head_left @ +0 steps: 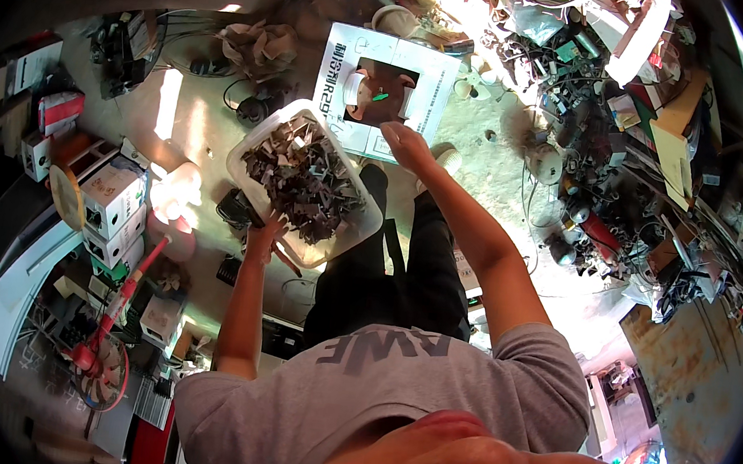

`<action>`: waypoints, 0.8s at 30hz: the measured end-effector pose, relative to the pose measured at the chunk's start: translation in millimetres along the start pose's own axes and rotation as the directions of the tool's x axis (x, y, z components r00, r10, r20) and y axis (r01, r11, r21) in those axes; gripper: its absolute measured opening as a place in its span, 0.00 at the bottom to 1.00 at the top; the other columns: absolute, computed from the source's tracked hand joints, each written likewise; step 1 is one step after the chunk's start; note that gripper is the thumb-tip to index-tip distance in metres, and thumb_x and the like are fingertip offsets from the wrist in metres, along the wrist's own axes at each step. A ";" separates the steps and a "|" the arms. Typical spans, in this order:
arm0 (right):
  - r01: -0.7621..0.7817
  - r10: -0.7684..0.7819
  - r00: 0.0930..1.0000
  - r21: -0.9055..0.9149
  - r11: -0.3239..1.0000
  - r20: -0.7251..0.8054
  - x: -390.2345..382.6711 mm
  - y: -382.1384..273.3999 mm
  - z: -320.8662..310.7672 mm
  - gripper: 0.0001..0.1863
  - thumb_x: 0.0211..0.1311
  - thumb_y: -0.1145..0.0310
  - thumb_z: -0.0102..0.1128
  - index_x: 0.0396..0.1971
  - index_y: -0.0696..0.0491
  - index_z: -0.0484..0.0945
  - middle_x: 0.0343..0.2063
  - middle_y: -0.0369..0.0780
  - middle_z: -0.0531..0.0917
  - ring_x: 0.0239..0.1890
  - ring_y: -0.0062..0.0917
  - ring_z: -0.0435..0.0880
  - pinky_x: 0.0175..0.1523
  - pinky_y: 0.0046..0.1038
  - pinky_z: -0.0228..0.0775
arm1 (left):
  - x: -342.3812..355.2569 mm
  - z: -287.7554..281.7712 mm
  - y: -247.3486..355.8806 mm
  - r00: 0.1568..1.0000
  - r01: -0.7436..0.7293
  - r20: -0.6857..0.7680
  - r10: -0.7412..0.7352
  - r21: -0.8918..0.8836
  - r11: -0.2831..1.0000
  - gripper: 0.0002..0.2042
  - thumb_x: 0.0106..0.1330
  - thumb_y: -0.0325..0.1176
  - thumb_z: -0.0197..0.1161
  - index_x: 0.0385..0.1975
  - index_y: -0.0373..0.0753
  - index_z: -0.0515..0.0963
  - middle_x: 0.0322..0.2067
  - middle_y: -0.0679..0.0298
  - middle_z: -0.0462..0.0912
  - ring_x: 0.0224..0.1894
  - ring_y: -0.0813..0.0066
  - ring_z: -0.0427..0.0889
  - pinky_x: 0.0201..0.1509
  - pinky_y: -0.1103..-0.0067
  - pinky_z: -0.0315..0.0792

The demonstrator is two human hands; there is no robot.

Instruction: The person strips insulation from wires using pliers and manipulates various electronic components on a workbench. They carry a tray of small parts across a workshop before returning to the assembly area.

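Note:
A whitish plastic tub (241, 159), heaped with small dark scraps (307, 179), is tilted in front of me to the left. My left hand (266, 234) grips its lower left rim, with the fingers partly hidden by the wall. Beyond the tub is a white and blue cardboard box (337, 69) with a square opening in its top. Inside the opening are brown rounded parts (383, 95) and a small green piece (382, 97). My right hand (408, 146) is closed at the box's near right edge; what its fingers hold, if anything, cannot be made out.
A large heap of cables and electronic scrap (570, 117) fills the right side. Crumpled brown paper (260, 47) lies beyond the tub. To the left are stacked white boxes (115, 198) and a red fan (99, 367). My legs (365, 294) are just below the tub.

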State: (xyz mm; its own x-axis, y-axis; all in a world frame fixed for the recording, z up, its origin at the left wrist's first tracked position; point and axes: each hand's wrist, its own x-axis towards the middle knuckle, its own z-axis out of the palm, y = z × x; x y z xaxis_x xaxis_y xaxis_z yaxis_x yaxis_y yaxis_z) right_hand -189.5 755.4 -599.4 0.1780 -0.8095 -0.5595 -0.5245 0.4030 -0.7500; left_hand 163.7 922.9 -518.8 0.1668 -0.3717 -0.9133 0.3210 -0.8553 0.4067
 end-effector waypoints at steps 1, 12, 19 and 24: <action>0.003 -0.039 0.993 -0.309 0.951 -0.112 8.6 8.0 3.1 0.19 0.64 0.53 0.52 0.40 0.54 0.81 0.39 0.44 0.82 0.46 0.42 0.79 0.60 0.40 0.64 | -10.8 -7.6 -7.2 1.000 0.006 -0.017 -0.006 -0.003 1.000 0.25 0.64 0.27 0.59 0.62 0.36 0.65 0.57 0.57 0.73 0.54 0.63 0.77 0.54 0.70 0.77; 0.604 0.327 0.760 -0.797 -0.033 0.562 111.0 43.6 3.3 0.16 0.62 0.56 0.50 0.40 0.45 0.84 0.42 0.35 0.84 0.55 0.28 0.74 0.70 0.42 0.40 | -92.7 6.6 -78.1 0.996 -0.041 -0.088 0.016 -0.292 0.955 0.33 0.59 0.19 0.56 0.68 0.40 0.56 0.63 0.55 0.65 0.63 0.56 0.68 0.60 0.64 0.70; 0.405 0.126 0.900 -0.908 0.109 0.416 72.1 119.6 -11.1 0.17 0.62 0.61 0.46 0.40 0.45 0.85 0.45 0.35 0.84 0.57 0.28 0.73 0.69 0.35 0.41 | -125.7 43.7 -110.0 0.999 -0.032 -0.046 0.014 -0.392 0.919 0.33 0.58 0.19 0.53 0.67 0.38 0.57 0.63 0.52 0.64 0.64 0.52 0.66 0.63 0.60 0.66; 0.282 0.210 0.921 -0.933 0.222 0.328 50.0 134.9 -58.5 0.18 0.62 0.63 0.45 0.41 0.44 0.85 0.47 0.36 0.83 0.59 0.28 0.73 0.70 0.32 0.40 | -129.4 74.8 -111.2 0.999 -0.040 0.020 0.051 -0.368 0.929 0.32 0.58 0.18 0.52 0.67 0.36 0.56 0.63 0.51 0.64 0.63 0.52 0.67 0.63 0.60 0.67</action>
State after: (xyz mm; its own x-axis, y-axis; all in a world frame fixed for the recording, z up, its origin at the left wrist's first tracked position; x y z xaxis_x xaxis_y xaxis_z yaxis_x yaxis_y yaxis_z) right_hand -300.1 744.3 -707.9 0.3270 -0.5207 -0.7886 -0.8434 -0.5372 0.0050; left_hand 36.7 1039.0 -447.7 0.1643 -0.4218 -0.8917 0.6346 -0.6468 0.4229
